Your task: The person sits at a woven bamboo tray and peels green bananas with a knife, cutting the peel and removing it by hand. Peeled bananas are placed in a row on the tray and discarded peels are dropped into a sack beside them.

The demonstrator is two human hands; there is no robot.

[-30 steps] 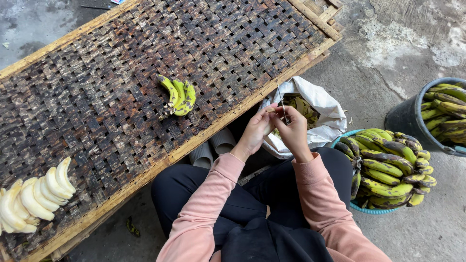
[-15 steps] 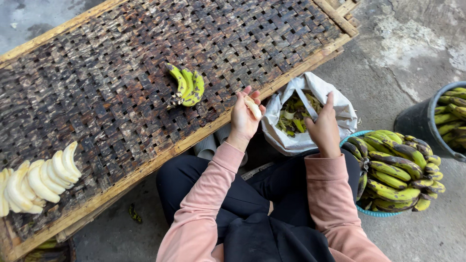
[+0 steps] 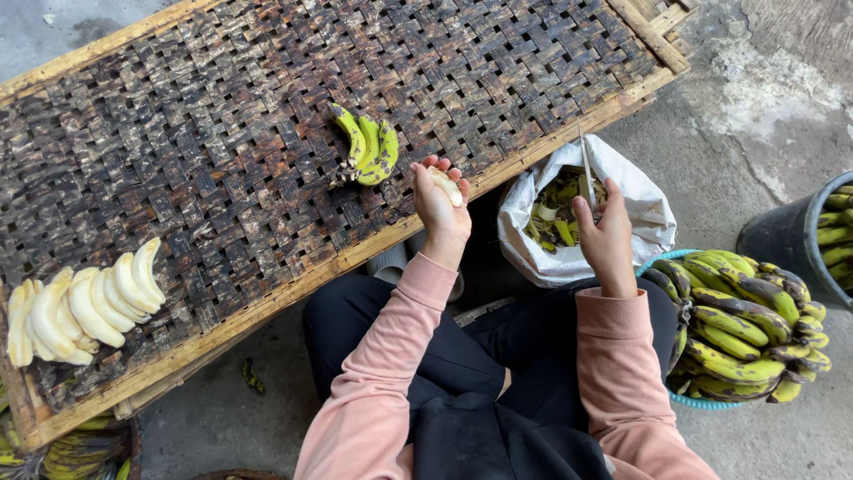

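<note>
Nearest, at three o'clock, the right hand (image 3: 606, 238) has its fingers closed on a thin knife (image 3: 585, 169) over the white bag of peels (image 3: 622, 191), while the left hand (image 3: 439, 212) at twelve clamps a peeled banana (image 3: 447, 187) by the woven rack's (image 3: 222, 133) edge, green bananas (image 3: 367, 147) beyond at eleven.

Left hand (image 3: 442, 209) raised over the near edge of the woven bamboo tray (image 3: 222, 142), grip closed on a peeled banana (image 3: 447, 187). Right hand (image 3: 607, 238) holds a thin knife (image 3: 585, 169), blade pointing up, above the white bag of peels (image 3: 582, 218). Small green banana bunch (image 3: 366, 148) lies on the tray just beyond the left hand. Row of peeled bananas (image 3: 80, 302) at the tray's near-left corner. Blue basket (image 3: 697, 402) of unpeeled green bananas (image 3: 742, 324) right of the right arm; dark bucket (image 3: 795, 236) with more at far right.
</note>
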